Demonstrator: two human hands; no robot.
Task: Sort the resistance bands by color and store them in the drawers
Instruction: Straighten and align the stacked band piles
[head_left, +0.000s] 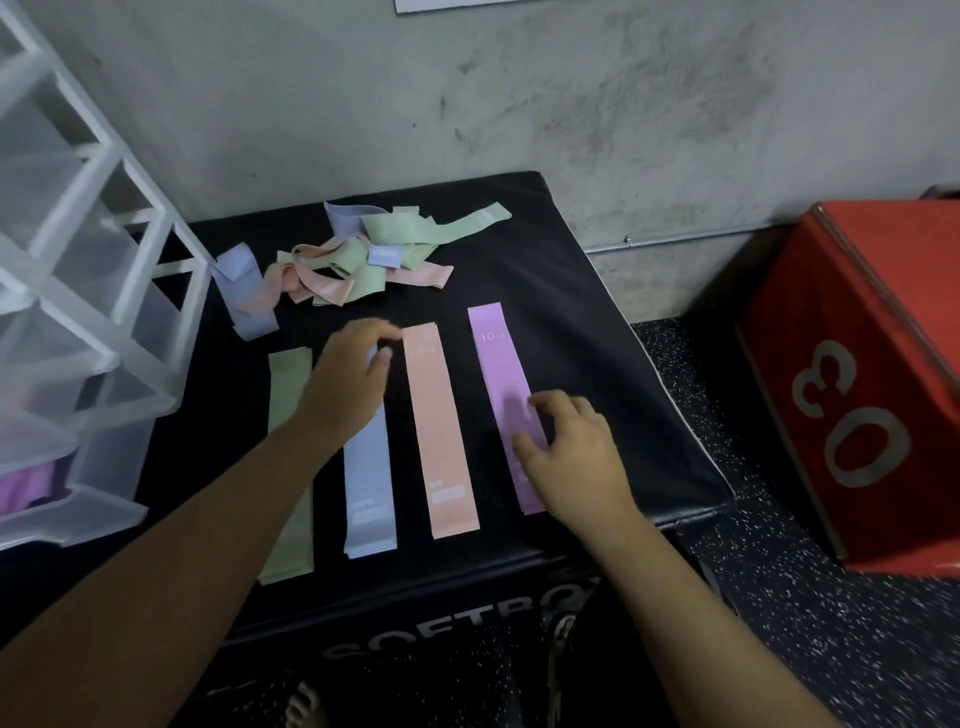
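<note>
Holding purple bands (28, 486), the bottom drawer (78, 512) of the white unit (93, 291) stands open.

Four flat bands lie on the black padded box (597, 332): a pale green band (288, 395), a pale blue band (366, 467), a peach band (439, 431) and a lilac band (501, 374) with white lettering. The tangled heap (363, 254) behind them mixes pale green, peach-pink and pale blue. The drawer unit (88, 249) is white and translucent with lilac showing in one drawer, the red box (857, 395) carries grey numerals, and the floor (810, 634) is black speckled with white.
</note>
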